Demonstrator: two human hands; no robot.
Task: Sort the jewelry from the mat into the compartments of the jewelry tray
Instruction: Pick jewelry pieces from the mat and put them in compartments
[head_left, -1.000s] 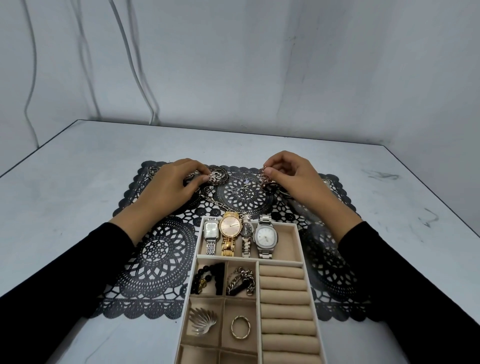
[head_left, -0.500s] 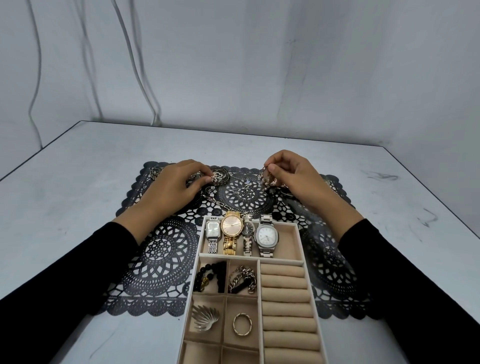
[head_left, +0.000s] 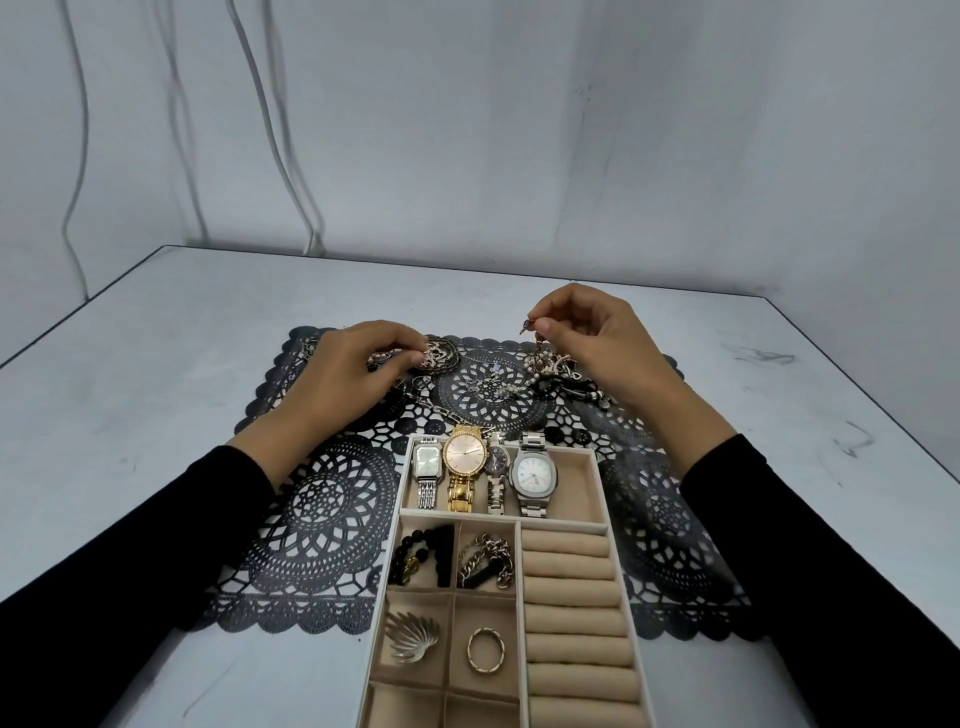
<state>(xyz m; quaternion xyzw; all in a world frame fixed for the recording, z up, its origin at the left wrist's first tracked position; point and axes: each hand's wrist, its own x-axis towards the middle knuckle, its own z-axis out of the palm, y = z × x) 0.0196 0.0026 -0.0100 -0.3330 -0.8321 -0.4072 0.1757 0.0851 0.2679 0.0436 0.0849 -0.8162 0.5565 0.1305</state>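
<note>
Head view, left hand (head_left: 353, 369) at the far left of the mat (head_left: 322, 499), thumb and fingers pinching a round brooch (head_left: 437, 355), right hand (head_left: 597, 343) raised, fingertips pinching one end of a beaded necklace (head_left: 545, 364) trailing onto the mat, tray (head_left: 602, 499) nearer, watches (head_left: 465, 457) in its far compartment.

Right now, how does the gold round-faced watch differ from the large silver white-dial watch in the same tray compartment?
The gold round-faced watch has a round case; the large silver white-dial watch a rounded-square one. Gold sits second from left, silver rightmost. Both lie face-up in the beige tray.
</note>
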